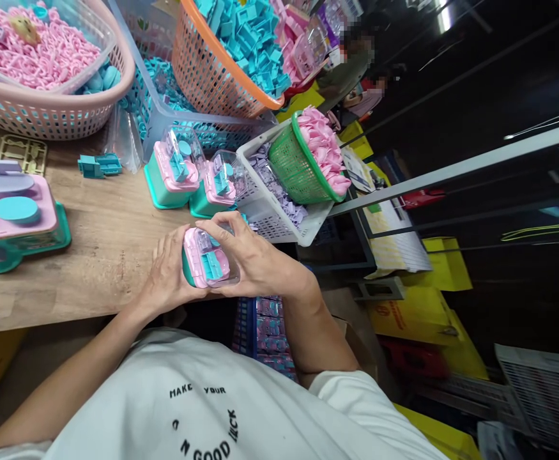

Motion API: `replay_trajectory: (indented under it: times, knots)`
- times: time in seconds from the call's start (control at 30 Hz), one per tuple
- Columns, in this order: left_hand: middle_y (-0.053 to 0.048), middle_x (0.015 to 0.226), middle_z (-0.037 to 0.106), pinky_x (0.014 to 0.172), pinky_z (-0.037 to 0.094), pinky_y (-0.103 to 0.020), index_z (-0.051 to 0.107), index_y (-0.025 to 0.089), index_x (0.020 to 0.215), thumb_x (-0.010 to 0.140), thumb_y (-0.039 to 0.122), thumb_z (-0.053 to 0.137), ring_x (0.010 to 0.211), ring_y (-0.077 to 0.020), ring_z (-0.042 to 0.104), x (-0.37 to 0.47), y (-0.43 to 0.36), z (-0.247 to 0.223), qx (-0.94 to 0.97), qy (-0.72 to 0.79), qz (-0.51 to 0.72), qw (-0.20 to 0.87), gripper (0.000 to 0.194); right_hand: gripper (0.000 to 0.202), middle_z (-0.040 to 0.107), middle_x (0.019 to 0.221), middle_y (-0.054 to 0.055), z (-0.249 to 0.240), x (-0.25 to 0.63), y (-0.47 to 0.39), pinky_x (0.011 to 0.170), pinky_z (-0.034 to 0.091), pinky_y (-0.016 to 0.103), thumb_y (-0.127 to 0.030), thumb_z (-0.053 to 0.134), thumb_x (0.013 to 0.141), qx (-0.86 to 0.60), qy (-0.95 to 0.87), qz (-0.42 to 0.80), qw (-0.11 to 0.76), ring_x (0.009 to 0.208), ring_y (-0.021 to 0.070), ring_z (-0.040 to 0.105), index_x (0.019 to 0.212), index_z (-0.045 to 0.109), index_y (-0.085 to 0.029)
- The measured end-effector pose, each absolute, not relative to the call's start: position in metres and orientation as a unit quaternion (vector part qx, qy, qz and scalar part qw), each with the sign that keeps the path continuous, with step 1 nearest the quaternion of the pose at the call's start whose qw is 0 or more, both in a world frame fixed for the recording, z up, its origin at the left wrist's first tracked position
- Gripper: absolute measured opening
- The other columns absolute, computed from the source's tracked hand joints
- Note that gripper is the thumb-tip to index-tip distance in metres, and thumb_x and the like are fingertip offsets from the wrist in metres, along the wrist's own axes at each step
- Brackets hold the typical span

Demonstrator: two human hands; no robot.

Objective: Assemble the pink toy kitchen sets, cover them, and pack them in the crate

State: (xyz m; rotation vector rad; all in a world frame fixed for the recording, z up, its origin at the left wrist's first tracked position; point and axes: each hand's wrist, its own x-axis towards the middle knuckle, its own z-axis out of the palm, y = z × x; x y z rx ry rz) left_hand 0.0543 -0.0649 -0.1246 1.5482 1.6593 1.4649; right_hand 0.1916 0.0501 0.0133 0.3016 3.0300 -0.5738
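Between my two hands, at the table's front edge, is a small pink and teal toy box [195,259] with blue and pink parts on top. My left hand [167,271] wraps round its left side. My right hand [248,255] grips a clear plastic cover [232,271] at the box's right side, thumb below and fingers above. Just behind stand two similar toy boxes, one [171,185] on the left and one [214,191] on the right, both with clear covers tilted up.
Larger toy sets [15,211] stand at the left. Behind them are a pink basket [59,108], an orange basket [207,70] and a blue bin [152,128]. A white crate [303,233] holding a green basket [289,163] is on the right. Teal pieces [99,165] lie on the wooden table [101,255].
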Motion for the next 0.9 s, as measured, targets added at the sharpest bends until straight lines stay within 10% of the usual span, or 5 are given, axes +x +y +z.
replay_trajectory:
  times: [0.27,0.9]
  knots:
    - [-0.019,0.147,0.045,0.108,0.039,-0.055,0.020,0.024,0.154,0.062,0.059,0.085,0.133,-0.0390,0.047,0.054,-0.064,-0.130,0.561,0.576,0.541,0.246,0.119,0.100,0.032,0.146,0.014,0.011,0.186,0.051,0.115,0.040,0.057,-0.060,0.077,0.078,0.077,0.971,-0.226,0.019,0.139,0.0345,0.038,0.159,0.027,-0.031]
    - [-0.015,0.135,0.052,0.099,0.045,-0.051,0.035,0.023,0.141,0.060,0.047,0.086,0.122,-0.0361,0.053,0.054,-0.063,-0.126,0.562,0.572,0.549,0.234,0.099,0.096,0.041,0.135,0.014,0.015,0.186,0.054,0.109,0.045,0.051,-0.047,0.081,0.075,0.066,0.974,-0.213,0.027,0.130,0.0315,0.045,0.156,0.034,-0.026]
